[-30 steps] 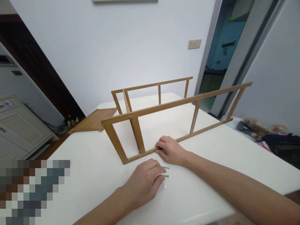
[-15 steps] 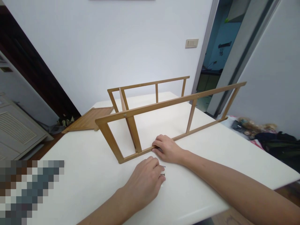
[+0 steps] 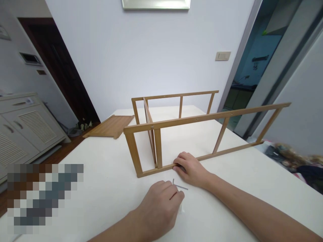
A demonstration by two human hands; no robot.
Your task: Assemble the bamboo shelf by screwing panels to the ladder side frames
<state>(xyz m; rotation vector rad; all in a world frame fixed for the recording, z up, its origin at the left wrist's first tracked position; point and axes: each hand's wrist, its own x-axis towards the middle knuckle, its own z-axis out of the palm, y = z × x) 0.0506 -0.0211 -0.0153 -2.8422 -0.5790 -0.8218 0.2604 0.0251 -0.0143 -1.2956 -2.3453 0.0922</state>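
Note:
A light wooden rack frame (image 3: 214, 117) stands on the white table (image 3: 106, 188), with two ladder-like sides joined by a panel (image 3: 148, 121) near its left end. My right hand (image 3: 189, 168) grips the near side's lower rail (image 3: 171, 166), fingers curled over it. Closer to me, my left hand (image 3: 161, 208) is closed above the tabletop, thumb against curled fingers; whatever they hold is hidden. Just beyond those fingers lies a grey hex key (image 3: 181, 187). A small clear plastic piece (image 3: 182, 209) shows beside the left hand. A metal bolt head (image 3: 152, 127) sits in the upper rail.
Another slatted wooden panel (image 3: 113, 126) lies at the table's far left edge. Behind the table rises a white wall (image 3: 151, 50). A white cabinet (image 3: 32, 124) stands left, and bundled items (image 3: 290, 158) are piled beyond the right edge.
The camera view has shifted left and up. My left hand has drawn back slightly, uncovering more of the hex key; the small metal piece at its fingertips no longer shows. My right hand stays on the rail.

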